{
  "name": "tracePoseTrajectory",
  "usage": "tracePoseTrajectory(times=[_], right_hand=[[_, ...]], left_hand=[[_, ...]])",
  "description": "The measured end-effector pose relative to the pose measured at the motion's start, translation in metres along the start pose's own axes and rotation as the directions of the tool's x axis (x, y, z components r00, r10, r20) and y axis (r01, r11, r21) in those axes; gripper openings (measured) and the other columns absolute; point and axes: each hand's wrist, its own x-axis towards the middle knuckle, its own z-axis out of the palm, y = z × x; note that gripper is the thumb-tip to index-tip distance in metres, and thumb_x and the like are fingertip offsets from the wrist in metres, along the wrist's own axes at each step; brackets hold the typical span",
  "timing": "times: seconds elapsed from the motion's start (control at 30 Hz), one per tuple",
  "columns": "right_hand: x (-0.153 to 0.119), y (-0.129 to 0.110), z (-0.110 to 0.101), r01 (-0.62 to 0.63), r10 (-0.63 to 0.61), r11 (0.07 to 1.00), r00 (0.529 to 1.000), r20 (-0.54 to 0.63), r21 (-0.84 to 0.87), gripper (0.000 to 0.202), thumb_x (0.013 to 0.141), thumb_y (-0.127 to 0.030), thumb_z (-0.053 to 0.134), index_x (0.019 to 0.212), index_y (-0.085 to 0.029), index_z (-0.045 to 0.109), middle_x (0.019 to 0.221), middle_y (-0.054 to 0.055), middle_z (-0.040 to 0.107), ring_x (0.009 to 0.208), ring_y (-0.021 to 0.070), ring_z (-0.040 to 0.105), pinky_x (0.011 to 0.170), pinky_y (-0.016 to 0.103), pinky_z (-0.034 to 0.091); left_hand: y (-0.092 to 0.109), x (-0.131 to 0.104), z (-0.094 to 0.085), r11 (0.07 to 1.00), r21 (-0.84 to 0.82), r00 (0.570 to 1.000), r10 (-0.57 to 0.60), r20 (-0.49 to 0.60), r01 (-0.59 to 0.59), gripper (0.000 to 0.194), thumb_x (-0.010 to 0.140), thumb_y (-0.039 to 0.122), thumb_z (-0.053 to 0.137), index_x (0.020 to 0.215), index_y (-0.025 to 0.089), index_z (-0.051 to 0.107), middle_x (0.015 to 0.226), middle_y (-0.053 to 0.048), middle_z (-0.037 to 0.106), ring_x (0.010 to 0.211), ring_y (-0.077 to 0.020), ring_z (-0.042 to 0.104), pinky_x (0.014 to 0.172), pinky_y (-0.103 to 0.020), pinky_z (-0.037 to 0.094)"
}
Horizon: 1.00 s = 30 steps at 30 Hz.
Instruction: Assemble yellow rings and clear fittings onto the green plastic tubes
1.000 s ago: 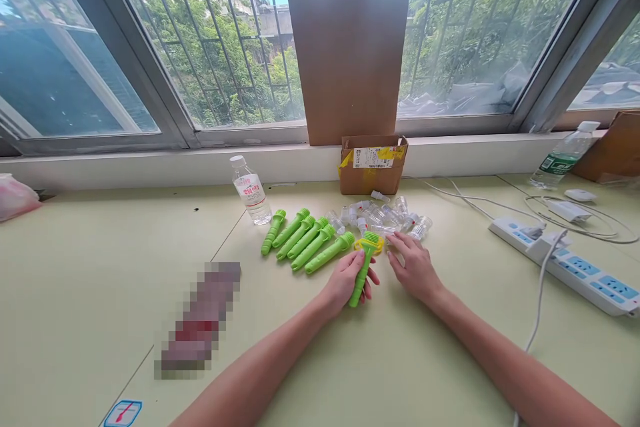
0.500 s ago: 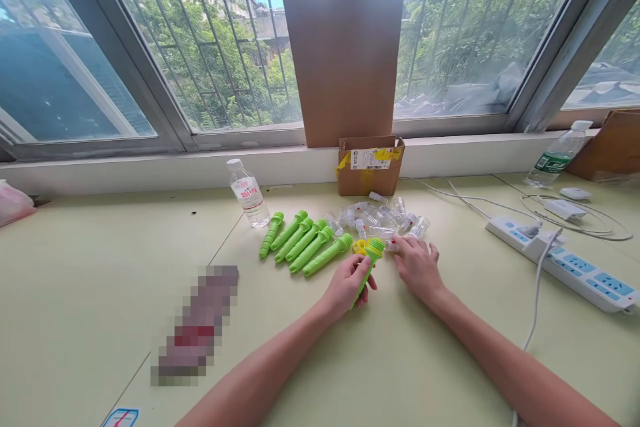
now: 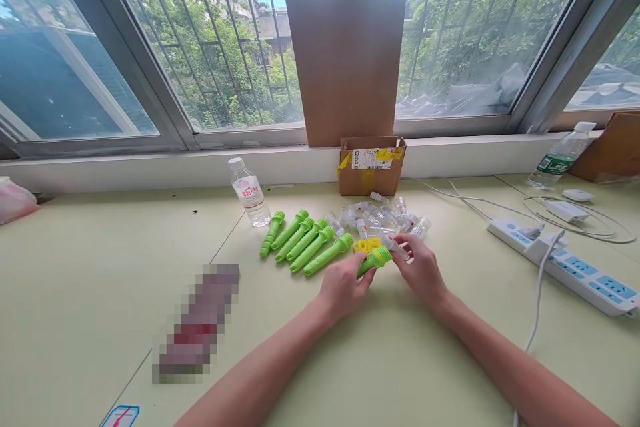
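A green handle (image 3: 371,262) is gripped in the left hand (image 3: 345,287), lifted off the table (image 3: 100,280) and tilted so that its ribbed, yellow-rimmed head points up and to the right, toward the right hand (image 3: 423,270); a small clear vial (image 3: 397,247) is pinched between the fingertips of the right hand, its end brought right against the head of the handle, apparently so that the two parts can be lined up; five more green handles (image 3: 305,240) are laid side by side in a slanted row just left of the hands, heads away from the person, which reads as a sorted, finished-looking batch; a loose heap of clear vials (image 3: 385,217) lies just beyond the hands, within easy reach of the right one, and a few yellow rings (image 3: 361,245) lie at its near edge; a small open cardboard box (image 3: 371,163) stands behind the heap against the sill, its inside hidden from this angle; a water bottle (image 3: 249,191) stands capped at the far end of the row, its fill not clearly told; a second bottle (image 3: 560,157) lies tilted far right, near a power strip (image 3: 580,265)
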Motion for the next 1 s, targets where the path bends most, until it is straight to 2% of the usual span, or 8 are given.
tracePoseTrajectory(times=[0.17,0.23,0.4,0.53,0.67,1.0], right_hand=[[-0.001,-0.005,-0.002,0.104,-0.111,0.983,0.993,0.037,0.148,0.022,0.089,-0.033,0.050,0.103,-0.023,0.063,0.102,0.007,0.061,0.084,0.0191,0.061,0.056,0.027,0.055],[-0.001,-0.005,-0.003,0.086,-0.089,0.981,0.996,0.007,0.173,0.020,0.088,-0.032,0.052,0.102,-0.023,0.063,0.101,0.007,0.061,0.083,0.0190,0.062,0.057,0.028,0.055],[0.000,-0.003,-0.006,-0.019,0.030,0.951,0.999,-0.031,0.309,0.016,0.084,-0.030,0.059,0.097,-0.021,0.062,0.095,0.005,0.060,0.065,0.0145,0.061,0.049,0.029,0.055],[0.001,-0.004,-0.010,-0.025,0.047,0.904,0.998,-0.042,0.428,0.012,0.085,-0.026,0.057,0.093,-0.020,0.065,0.099,0.005,0.057,0.061,0.0121,0.060,0.049,0.029,0.054],[0.003,-0.006,-0.013,-0.052,0.105,0.876,0.991,-0.084,0.480,0.011,0.085,-0.024,0.056,0.093,-0.020,0.064,0.089,0.003,0.058,0.056,0.0106,0.057,0.050,0.029,0.053],[0.002,-0.007,-0.017,-0.036,0.060,0.848,0.998,-0.028,0.528,0.008,0.085,-0.021,0.054,0.087,-0.020,0.062,0.084,0.001,0.055,0.053,0.0100,0.055,0.048,0.028,0.049]], left_hand=[[-0.002,-0.001,0.006,0.990,0.128,0.998,0.057,-0.014,-0.054,0.028,0.089,0.036,0.043,0.106,0.017,0.055,0.079,-0.005,0.066,0.061,-0.0173,0.058,0.057,-0.026,0.038],[-0.002,-0.001,0.008,0.987,0.146,0.997,0.070,-0.019,-0.067,0.028,0.090,0.036,0.042,0.107,0.017,0.053,0.079,-0.004,0.066,0.061,-0.0166,0.058,0.056,-0.026,0.038],[0.001,-0.001,0.006,0.986,0.154,0.998,0.068,-0.014,-0.065,0.027,0.090,0.035,0.042,0.107,0.017,0.052,0.079,-0.003,0.066,0.058,-0.0150,0.058,0.054,-0.025,0.038],[0.001,0.000,0.005,0.988,0.143,0.998,0.056,0.000,-0.056,0.027,0.091,0.036,0.042,0.107,0.016,0.052,0.077,-0.003,0.066,0.056,-0.0145,0.057,0.054,-0.025,0.038],[0.000,0.001,0.005,0.990,0.130,0.999,0.050,0.005,-0.050,0.028,0.091,0.036,0.042,0.107,0.016,0.053,0.076,-0.002,0.065,0.055,-0.0141,0.057,0.052,-0.024,0.037],[-0.001,-0.001,0.005,0.979,0.166,0.993,0.111,0.036,-0.115,0.026,0.089,0.034,0.045,0.105,0.016,0.054,0.077,-0.003,0.066,0.061,-0.0158,0.060,0.054,-0.024,0.039]])
